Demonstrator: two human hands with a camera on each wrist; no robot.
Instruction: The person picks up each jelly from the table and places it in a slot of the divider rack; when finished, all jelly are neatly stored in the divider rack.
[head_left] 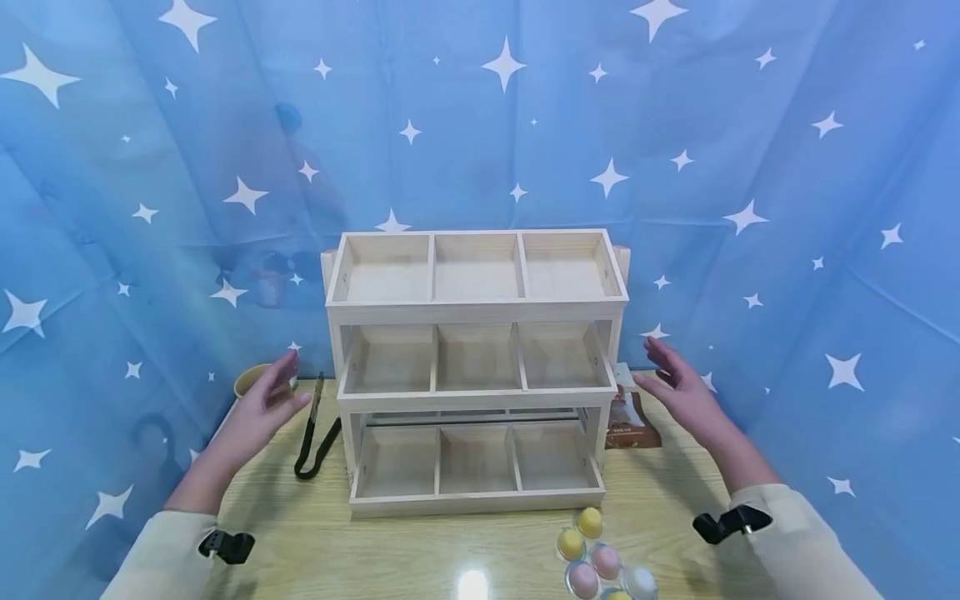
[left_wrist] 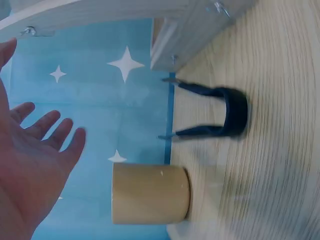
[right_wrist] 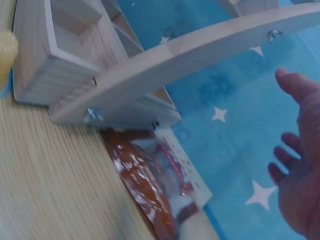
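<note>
A pale wooden three-tier rack stands at the middle of the table, each tier split into three bare compartments. My left hand is held in the air left of the rack, fingers spread and relaxed, holding nothing. Below it in the left wrist view are black tongs and a tan cylindrical container. On the other side, my right hand hovers with loose fingers and touches nothing. Near it a brown, shiny plastic packet lies beside the rack's foot.
Several small yellow, pink and white balls in clear cups sit on the table in front of the rack's right side. A white card lies by the packet. Behind everything hangs a blue curtain with white stars.
</note>
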